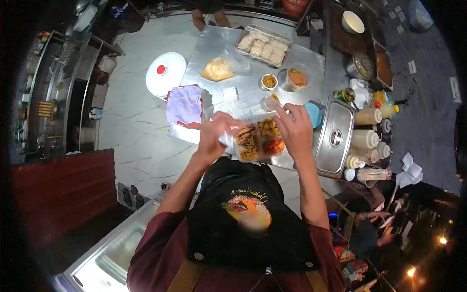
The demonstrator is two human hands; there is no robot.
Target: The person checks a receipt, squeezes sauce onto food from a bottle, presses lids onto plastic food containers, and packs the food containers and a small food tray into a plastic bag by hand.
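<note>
A clear plastic food container (258,155) lies open at the table's near edge, with compartments of grilled meat slices on rice, yellowish chunks and something red. At its left side my left hand (213,136) is closed on a blurred white tissue (226,140). My right hand (296,127) curls its fingers over the container's right rim, thumb side toward the food. Just beyond its fingertips stands a small clear cup (268,103); whether they touch is unclear. A blue round lid (313,115) sits right of that hand.
On the steel table (209,44) are a bag of yellowish food (218,69), a tray of pale portions (263,47), a metal cup (268,82) and a steel pot (293,79). A lidded steel pan (335,137) and sauce bottles (365,138) stand right. Another person's arms (210,20) show opposite.
</note>
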